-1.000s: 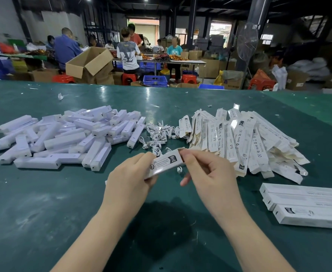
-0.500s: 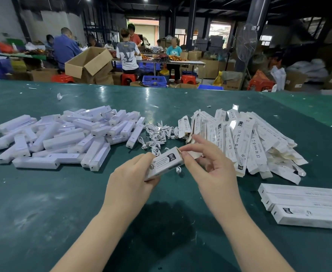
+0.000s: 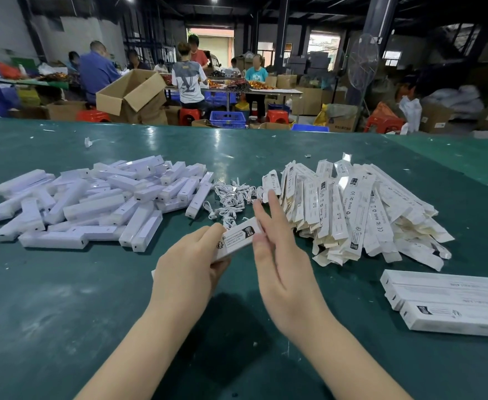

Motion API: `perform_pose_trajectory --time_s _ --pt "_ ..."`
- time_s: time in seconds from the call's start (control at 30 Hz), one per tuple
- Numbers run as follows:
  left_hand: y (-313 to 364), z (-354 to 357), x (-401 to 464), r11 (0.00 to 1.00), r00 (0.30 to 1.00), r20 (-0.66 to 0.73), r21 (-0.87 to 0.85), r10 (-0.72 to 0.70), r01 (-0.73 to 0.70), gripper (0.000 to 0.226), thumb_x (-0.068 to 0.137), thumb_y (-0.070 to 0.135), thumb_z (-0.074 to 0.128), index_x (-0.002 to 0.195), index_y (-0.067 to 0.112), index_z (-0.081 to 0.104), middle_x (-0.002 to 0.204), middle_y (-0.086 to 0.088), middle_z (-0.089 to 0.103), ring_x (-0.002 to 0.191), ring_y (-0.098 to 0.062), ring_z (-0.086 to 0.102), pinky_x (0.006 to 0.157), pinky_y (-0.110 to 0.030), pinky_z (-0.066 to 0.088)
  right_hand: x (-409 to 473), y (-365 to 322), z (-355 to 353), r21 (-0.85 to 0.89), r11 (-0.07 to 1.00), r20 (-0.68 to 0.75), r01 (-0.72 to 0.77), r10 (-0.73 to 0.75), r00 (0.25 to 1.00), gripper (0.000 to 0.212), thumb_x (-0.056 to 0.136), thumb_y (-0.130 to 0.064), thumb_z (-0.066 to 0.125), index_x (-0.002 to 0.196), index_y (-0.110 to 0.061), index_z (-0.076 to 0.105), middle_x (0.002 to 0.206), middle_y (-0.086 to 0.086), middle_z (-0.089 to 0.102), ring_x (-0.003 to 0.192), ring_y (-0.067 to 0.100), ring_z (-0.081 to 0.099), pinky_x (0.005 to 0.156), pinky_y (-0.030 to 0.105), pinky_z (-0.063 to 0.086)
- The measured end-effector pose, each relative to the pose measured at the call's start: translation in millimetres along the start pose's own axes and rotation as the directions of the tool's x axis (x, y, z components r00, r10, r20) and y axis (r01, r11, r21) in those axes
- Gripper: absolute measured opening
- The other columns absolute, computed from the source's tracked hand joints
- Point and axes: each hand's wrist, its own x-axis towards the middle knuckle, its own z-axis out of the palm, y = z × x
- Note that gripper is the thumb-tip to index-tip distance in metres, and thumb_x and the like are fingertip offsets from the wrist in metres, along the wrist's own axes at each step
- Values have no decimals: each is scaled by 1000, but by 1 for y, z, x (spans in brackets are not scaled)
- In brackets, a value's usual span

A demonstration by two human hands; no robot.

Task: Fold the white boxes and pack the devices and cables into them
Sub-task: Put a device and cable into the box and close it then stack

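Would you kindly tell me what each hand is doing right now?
Left hand: closed, gripping the small white printed cardboard box.
Right hand: open, fingers straight, beside the box's end.

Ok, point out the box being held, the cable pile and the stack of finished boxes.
Box (image 3: 238, 237): head view, on its printed label face.
Cable pile (image 3: 231, 197): head view, middle of the white tangle.
Finished boxes (image 3: 450, 301): head view, top face of the stack.

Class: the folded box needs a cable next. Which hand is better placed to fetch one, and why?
Right. The right hand is open, its fingers stretched toward the cable pile, while the left hand grips the box.
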Motion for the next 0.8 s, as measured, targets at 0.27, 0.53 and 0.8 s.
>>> perform_pose_trajectory --time_s 0.27,0.53,0.8 --pt "1 -2 0 1000 1000 -3 8 9 -9 30 70 9 80 83 14 54 72 6 55 60 -18 36 45 -30 35 4 -1 -1 312 948 -161 -56 111 981 27 99 -19 54 119 -33 65 128 -16 64 120 -2 56 107 21 40" --pt "5 -2 -1 999 1000 -10 16 30 -30 26 68 5 79 80 10 57 70 1 57 58 -25 47 41 -34 40 2 5 -4 268 963 -209 -35 94 973 31 100 -16 51 128 -18 64 122 -22 66 115 -7 58 93 7 42" --pt "9 -5 -1 999 999 -36 -15 31 -31 28 65 0 78 78 12 56 67 3 51 57 -18 33 43 -29 33 -2 -1 3 224 975 -244 9 47 969 38 90 -41 47 126 -35 58 127 -22 63 94 -13 60 85 8 46"
